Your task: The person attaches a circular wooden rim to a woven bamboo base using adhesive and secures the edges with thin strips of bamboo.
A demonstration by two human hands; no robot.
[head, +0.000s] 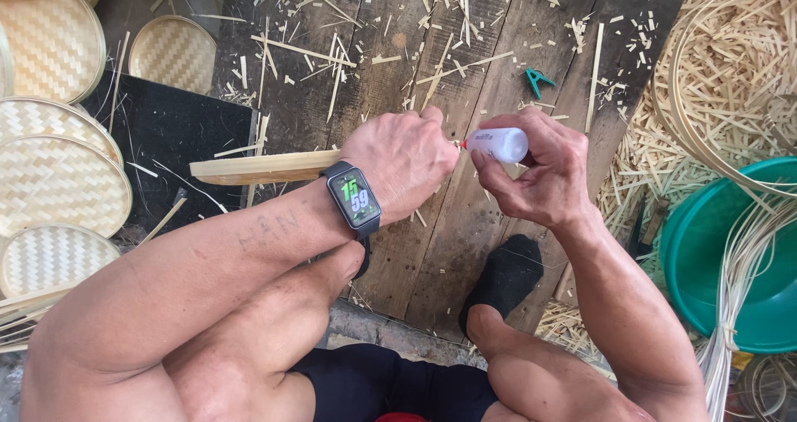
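The right hand [540, 177] pinches a small white glue bottle [498, 144], nozzle pointing left at mid-frame. The left hand [403, 160] has its grip pressed together on a bamboo strip [261, 167], which juts leftward from it.
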